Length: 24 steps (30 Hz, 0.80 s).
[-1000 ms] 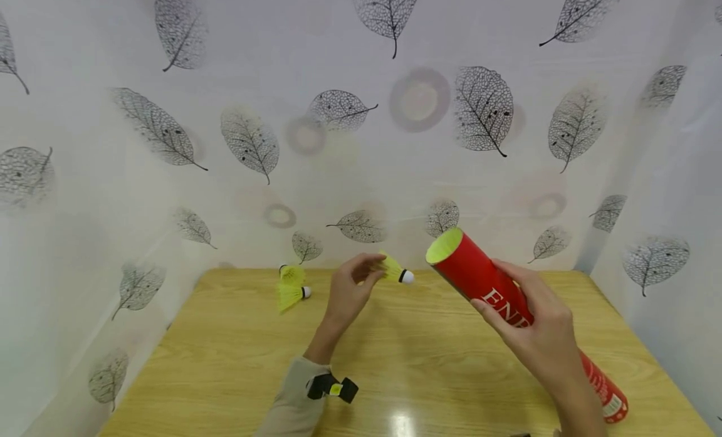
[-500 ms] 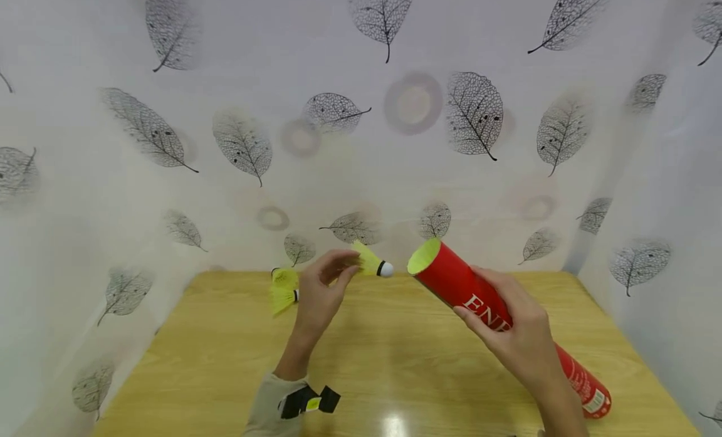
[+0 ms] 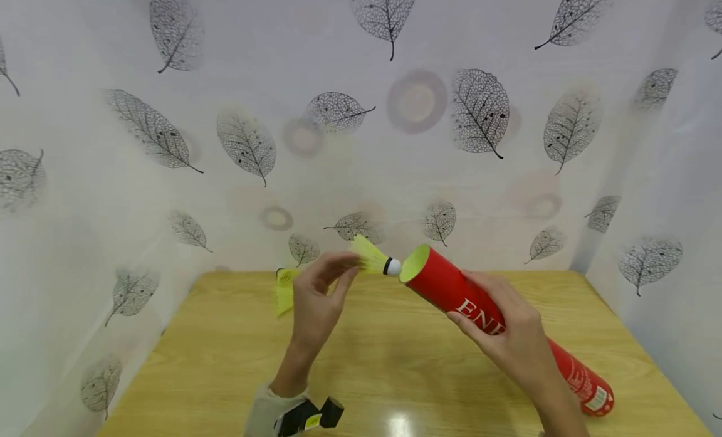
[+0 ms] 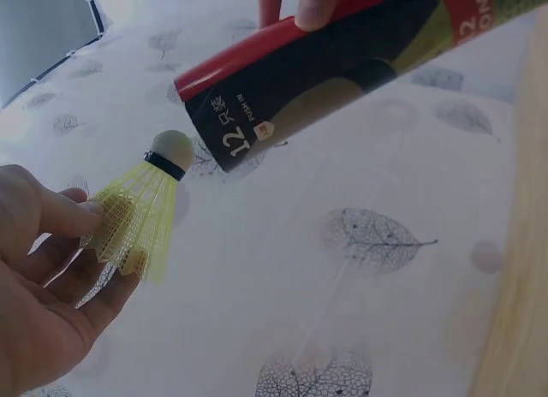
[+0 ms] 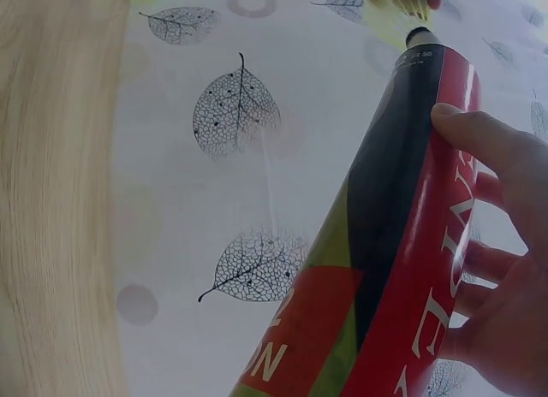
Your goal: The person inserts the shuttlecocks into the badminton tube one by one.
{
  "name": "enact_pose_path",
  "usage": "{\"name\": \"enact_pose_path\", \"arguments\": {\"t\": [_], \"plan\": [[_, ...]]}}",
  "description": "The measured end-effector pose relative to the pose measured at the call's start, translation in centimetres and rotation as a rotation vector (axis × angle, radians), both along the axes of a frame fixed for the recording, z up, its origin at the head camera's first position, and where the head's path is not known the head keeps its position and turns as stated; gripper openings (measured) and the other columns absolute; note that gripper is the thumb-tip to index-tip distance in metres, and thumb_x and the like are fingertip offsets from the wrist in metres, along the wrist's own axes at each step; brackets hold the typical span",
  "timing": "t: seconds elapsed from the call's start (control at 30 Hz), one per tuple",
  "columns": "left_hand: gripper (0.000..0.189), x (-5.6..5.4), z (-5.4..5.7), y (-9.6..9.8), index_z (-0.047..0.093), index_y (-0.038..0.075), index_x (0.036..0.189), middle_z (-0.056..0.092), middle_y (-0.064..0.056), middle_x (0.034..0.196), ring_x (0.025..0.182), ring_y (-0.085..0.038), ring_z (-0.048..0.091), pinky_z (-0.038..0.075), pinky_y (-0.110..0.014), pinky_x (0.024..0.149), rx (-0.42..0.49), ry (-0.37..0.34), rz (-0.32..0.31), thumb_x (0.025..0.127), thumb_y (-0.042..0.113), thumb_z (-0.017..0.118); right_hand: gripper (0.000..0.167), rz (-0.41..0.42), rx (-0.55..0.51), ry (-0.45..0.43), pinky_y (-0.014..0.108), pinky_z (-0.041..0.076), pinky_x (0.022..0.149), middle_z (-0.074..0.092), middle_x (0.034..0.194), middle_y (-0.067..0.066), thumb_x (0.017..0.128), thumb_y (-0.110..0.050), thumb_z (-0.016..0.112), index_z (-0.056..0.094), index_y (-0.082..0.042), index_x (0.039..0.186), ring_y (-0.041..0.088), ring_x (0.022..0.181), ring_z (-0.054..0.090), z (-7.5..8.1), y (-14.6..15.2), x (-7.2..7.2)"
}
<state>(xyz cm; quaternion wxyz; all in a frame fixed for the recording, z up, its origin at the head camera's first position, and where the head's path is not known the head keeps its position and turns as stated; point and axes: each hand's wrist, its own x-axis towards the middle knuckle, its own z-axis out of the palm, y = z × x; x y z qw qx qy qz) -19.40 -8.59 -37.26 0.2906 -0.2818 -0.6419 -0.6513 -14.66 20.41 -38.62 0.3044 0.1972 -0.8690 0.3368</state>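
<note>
My left hand (image 3: 318,299) pinches a yellow shuttlecock (image 3: 372,256) by its skirt, with thumb and fingers on the wide end. The white cork with its black band points right, at the mouth of a red tube (image 3: 445,283). In the left wrist view the shuttlecock (image 4: 141,210) is just outside the tube's rim (image 4: 205,127). My right hand (image 3: 513,336) grips the tube round its middle, its open end tilted up to the left. In the right wrist view the fingers of the right hand (image 5: 501,243) wrap the red side; the tube's inside is mostly hidden.
More yellow shuttlecocks (image 3: 284,293) lie on the wooden table (image 3: 214,362) at the back left, partly behind my left hand. A leaf-print curtain (image 3: 361,161) hangs behind and beside the table. The tube's lower end (image 3: 598,396) reaches toward the table's right side.
The tube has moved left and slightly down toward the shuttlecock, narrowing the gap between its mouth and the cork. My left hand has shifted left, still pinching the shuttlecock.
</note>
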Motion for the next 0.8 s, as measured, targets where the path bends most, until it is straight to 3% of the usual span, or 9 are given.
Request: {"name": "enact_pose_path", "arguments": {"t": [0.13,0.23,0.47,0.6,0.8], "plan": [[0.023,0.3,0.0,0.5,0.071,-0.005,0.107,0.073,-0.018,0.1,0.093,-0.021,0.073,0.061,-0.036,0.088,-0.027,0.025,-0.003,0.088,-0.018,0.069,0.076,0.017,-0.003,-0.019,0.045,0.062,0.081,0.065,0.132,-0.001,0.074,-0.013,0.094,0.06,-0.021,0.142,0.018,0.11,0.064,-0.2,-0.5,0.1],[0.025,0.5,-0.2,0.9,0.072,-0.003,0.108,0.074,-0.015,0.102,0.095,-0.023,0.073,0.061,-0.036,0.09,-0.062,0.04,0.006,0.088,-0.017,0.069,0.076,0.02,-0.006,-0.022,0.046,0.062,0.08,0.065,0.132,-0.001,0.074,-0.014,0.094,0.061,-0.021,0.142,0.018,0.109,0.064,-0.3,-0.8,0.2],[0.029,0.7,-0.6,1.5,0.075,0.003,0.11,0.076,-0.007,0.106,0.101,-0.021,0.074,0.059,-0.032,0.093,-0.235,0.122,0.094,0.089,-0.015,0.071,0.074,0.038,-0.004,-0.038,0.046,0.063,0.078,0.063,0.135,0.0,0.076,-0.017,0.094,0.06,-0.023,0.142,0.021,0.11,0.065,-0.5,-1.4,0.1],[0.03,0.6,-0.8,1.9,0.074,0.004,0.112,0.076,-0.006,0.109,0.104,-0.02,0.073,0.059,-0.032,0.094,-0.29,0.146,0.076,0.089,-0.014,0.072,0.074,0.039,-0.007,-0.047,0.048,0.063,0.079,0.063,0.134,0.0,0.076,-0.016,0.093,0.06,-0.023,0.142,0.023,0.11,0.066,-0.7,-1.5,0.0],[0.025,0.6,-1.1,2.5,0.074,0.005,0.112,0.076,-0.006,0.109,0.101,-0.019,0.074,0.06,-0.031,0.089,-0.278,0.125,0.045,0.092,-0.009,0.071,0.073,0.035,0.003,-0.04,0.049,0.063,0.078,0.064,0.133,0.001,0.075,-0.015,0.093,0.061,-0.021,0.141,0.023,0.109,0.066,-0.8,-1.5,-0.1]]}}
